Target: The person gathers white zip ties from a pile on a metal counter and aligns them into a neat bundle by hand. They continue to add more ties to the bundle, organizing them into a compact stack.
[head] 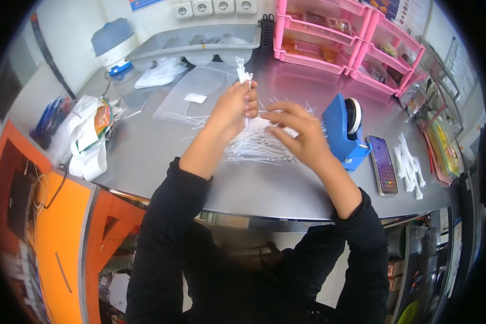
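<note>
My left hand (235,106) is closed around an upright bunch of white cable ties (241,72), whose ends stick out above the fist. To its right, my right hand (297,127) hovers with fingers apart, over a loose heap of white cable ties (259,143) on the metal table (251,186). No tie shows clearly between its fingers. Several bundled white cable ties (407,164) lie at the right. Behind the heap is a clear plastic bag (202,87) bearing a white label.
Right of the heap stands a blue tape dispenser (342,133), with a smartphone (382,165) beside it. Pink plastic racks (316,30) and a grey compartment tray (198,44) line the back. Crumpled bags and paper (89,137) sit at the left edge.
</note>
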The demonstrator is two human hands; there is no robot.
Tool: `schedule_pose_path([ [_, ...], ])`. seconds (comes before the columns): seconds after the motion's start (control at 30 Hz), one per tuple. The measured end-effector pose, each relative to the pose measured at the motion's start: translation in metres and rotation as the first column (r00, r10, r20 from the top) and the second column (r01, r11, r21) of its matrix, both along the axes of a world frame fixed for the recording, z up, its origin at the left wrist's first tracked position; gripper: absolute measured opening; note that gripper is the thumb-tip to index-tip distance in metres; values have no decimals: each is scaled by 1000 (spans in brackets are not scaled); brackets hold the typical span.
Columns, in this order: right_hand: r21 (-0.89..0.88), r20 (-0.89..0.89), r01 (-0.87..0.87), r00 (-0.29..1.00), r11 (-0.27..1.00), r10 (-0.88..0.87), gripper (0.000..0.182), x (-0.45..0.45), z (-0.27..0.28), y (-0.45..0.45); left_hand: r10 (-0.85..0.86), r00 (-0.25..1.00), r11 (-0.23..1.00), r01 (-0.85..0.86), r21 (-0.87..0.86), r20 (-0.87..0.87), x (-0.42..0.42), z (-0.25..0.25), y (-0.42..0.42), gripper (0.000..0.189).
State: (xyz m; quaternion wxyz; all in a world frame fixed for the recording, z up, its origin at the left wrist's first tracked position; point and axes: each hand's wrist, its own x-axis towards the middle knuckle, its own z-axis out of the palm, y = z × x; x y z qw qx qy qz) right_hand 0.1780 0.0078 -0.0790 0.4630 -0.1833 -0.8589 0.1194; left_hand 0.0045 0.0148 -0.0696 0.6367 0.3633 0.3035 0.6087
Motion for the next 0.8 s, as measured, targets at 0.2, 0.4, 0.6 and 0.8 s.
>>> schedule_pose_path([
  [0.2, 205, 427, 9, 899, 979, -98, 7, 9, -9, 8, 55, 996, 998, -53, -20, 66, -1, 3, 0, 12],
  [0.4, 224, 456, 48, 877, 973, -148, 4, 2, -13, 8, 34, 999, 999, -34, 7, -9, 3, 0, 0, 12],
  [0.6, 263, 466, 40, 870, 964, -163, 4, 4, -17, 10, -3, 1000, 999, 5, 47, -24, 5, -4, 2, 13],
  [0.8, 135, 350, 59, 931, 989, -103, 10, 9, -6, 12, 10, 991, 996, 2, 88, -133, 6, -2, 0, 15],
])
